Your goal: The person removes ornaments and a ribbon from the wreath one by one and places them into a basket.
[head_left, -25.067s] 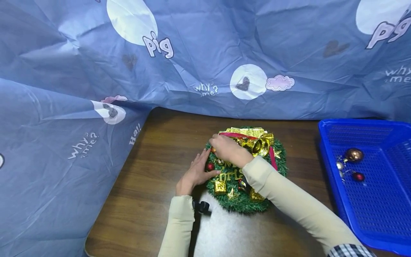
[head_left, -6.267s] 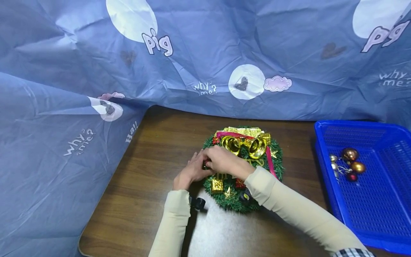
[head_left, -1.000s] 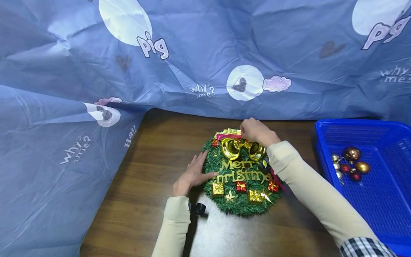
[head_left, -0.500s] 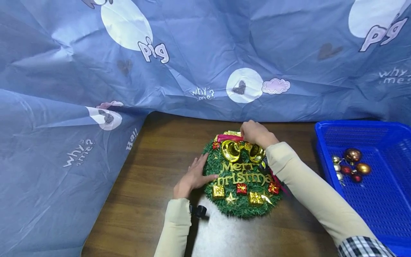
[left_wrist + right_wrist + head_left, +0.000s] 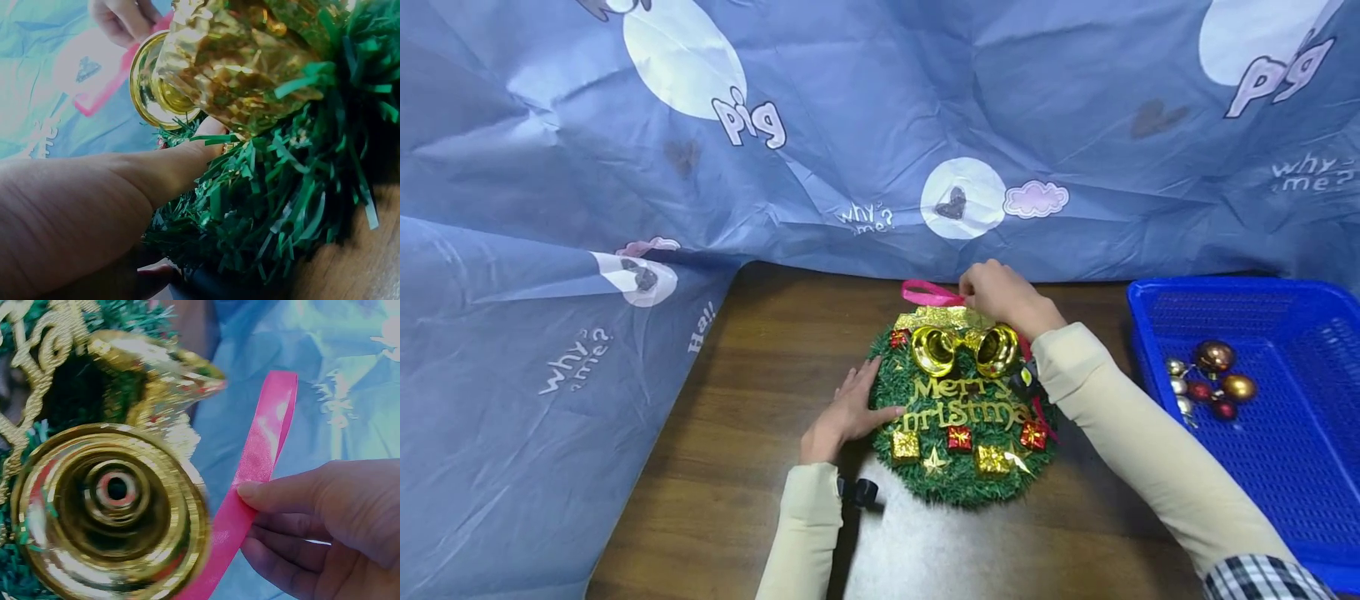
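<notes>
A green Christmas wreath [image 5: 958, 492] with gold "Merry Christmas" lettering lies on the table. Gold bells [image 5: 934, 351], small gift boxes [image 5: 906, 447] and stars [image 5: 935, 460] decorate it. My left hand [image 5: 846, 412] rests on its left edge, fingers spread and fairly straight. The thumb [image 5: 178, 164] lies on the tinsel beside a gold box [image 5: 240, 69]. Above the wreath's far edge, my right hand [image 5: 1003, 296] pinches a pink ribbon [image 5: 931, 293] between thumb and fingers. The ribbon's loop [image 5: 270, 419] sticks out past the thumb, next to a bell [image 5: 112, 506].
On the right stands a blue plastic basket [image 5: 1300, 492] holding several brown, gold, red and silvery baubles [image 5: 1215, 357]. A blue printed cloth [image 5: 850, 125] hangs behind and to the left of the wooden table [image 5: 730, 400].
My right hand has raised the pink ribbon off the wreath, up and away toward the cloth. My left hand keeps its place. Earlier, gold and red balls joined the basket.
</notes>
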The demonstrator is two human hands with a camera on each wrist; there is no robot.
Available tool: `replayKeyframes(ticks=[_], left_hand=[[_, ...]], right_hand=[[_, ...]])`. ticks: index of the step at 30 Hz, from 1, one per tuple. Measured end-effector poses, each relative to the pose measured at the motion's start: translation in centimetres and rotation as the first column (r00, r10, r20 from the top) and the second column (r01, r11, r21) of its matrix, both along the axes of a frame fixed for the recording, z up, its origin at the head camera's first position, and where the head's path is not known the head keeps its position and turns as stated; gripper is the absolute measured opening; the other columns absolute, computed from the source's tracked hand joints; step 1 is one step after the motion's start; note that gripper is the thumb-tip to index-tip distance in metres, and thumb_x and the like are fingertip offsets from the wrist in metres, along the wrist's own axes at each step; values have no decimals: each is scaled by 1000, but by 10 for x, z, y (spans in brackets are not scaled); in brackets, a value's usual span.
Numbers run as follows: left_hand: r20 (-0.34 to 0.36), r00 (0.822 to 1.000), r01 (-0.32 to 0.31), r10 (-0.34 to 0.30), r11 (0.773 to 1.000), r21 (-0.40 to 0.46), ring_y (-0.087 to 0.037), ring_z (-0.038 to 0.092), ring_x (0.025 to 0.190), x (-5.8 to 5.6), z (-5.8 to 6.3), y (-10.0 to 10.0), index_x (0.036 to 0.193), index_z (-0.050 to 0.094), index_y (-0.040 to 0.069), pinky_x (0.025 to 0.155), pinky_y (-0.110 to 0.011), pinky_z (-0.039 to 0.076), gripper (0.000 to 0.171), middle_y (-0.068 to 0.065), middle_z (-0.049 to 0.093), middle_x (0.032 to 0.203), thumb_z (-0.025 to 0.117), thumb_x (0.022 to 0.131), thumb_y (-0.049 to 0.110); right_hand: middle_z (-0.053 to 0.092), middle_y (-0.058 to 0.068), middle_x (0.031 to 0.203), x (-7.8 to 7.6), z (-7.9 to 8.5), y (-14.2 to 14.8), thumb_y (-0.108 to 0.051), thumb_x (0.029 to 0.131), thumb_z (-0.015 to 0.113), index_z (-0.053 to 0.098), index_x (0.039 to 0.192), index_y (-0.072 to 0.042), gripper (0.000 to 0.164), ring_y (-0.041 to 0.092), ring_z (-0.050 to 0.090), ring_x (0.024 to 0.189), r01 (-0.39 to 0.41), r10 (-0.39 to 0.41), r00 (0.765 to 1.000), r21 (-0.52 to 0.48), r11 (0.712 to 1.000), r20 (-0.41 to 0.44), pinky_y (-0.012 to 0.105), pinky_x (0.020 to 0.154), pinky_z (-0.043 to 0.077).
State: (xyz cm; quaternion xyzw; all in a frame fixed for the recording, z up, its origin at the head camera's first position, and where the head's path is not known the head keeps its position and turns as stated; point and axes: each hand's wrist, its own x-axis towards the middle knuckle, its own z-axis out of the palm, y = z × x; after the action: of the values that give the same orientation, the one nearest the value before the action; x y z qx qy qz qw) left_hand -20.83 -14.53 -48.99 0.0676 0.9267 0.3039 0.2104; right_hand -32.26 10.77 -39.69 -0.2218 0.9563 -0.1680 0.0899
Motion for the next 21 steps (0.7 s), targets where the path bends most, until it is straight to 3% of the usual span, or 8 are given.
replayKeyframes(ticks=[3, 5, 9, 16, 21], left_hand=[[-3, 1000, 5, -5, 1000, -3, -32, 1, 149, 0, 0, 0, 155, 6, 21, 119, -53, 5, 94, -8, 5, 162, 65, 87, 47], [0, 1000, 3, -3, 1000, 1, -32, 1, 149, 1, 0, 0, 155, 6, 21, 119, -54, 5, 94, -8, 5, 162, 65, 87, 47], [6, 1000, -1, 1, 1000, 14, -32, 1, 149, 1, 1, -1, 155, 5, 21, 119, -54, 5, 94, -9, 4, 162, 65, 87, 46], [6, 1000, -3, 3, 1000, 22, -33, 1, 148, 2, 1, -2, 156, 5, 21, 119, -56, 4, 94, -10, 5, 162, 65, 87, 45], [-3, 1000, 2, -2, 1000, 25, -33, 1, 148, 2, -1, -1, 156, 6, 21, 119, -56, 5, 95, -9, 4, 162, 66, 87, 46]], right_hand=[[67, 11, 84, 4, 10, 3, -9, 91, 61, 71, 87, -4, 12, 23, 60, 72, 10, -10, 1000, -25, 1000, -1, 37, 68, 52], [70, 14, 99, 8, 16, 5, -11, 91, 62, 72, 99, -4, 15, 26, 65, 83, 18, -19, 1000, -43, 999, -13, 41, 76, 54], [70, 11, 91, 17, 30, 10, -11, 90, 64, 72, 97, -5, 12, 24, 62, 75, 35, -39, 998, -84, 996, -53, 38, 71, 53], [72, 11, 90, 38, 64, 22, -11, 89, 65, 73, 95, -6, 10, 26, 65, 82, 31, -46, 978, -80, 996, -204, 43, 77, 53], [72, 10, 85, 48, 86, 42, -12, 90, 65, 74, 95, -7, 12, 24, 64, 78, 88, -115, 965, -123, 989, -237, 43, 75, 51]])
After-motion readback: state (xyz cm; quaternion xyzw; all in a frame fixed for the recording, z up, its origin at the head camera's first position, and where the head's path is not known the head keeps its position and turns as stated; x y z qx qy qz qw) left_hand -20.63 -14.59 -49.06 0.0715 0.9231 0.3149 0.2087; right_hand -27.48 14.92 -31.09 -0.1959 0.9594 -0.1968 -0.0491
